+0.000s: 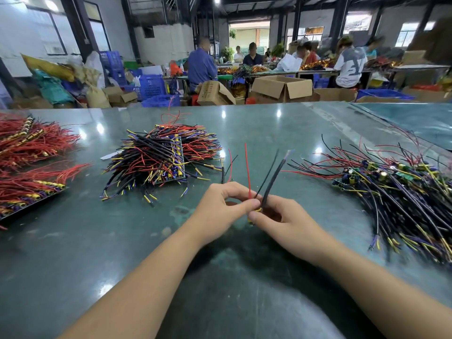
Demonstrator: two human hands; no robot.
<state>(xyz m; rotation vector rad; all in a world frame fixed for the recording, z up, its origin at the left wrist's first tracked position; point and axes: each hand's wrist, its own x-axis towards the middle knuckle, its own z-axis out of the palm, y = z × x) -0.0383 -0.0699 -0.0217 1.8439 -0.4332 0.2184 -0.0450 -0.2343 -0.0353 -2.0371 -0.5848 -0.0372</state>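
The left hand (227, 206) from nine o'clock and the right hand (283, 216) from three o'clock both pinch one small wired component (256, 211) over the middle of the table (269, 123), forearms converging low. Its leads (273, 176) point toward twelve o'clock, likely held upright to keep them clear of the loose pile (391, 192) at three.

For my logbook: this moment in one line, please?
left hand: pinches small wired part | right hand: pinches it too | its wires: pointing up | wire piles: on table
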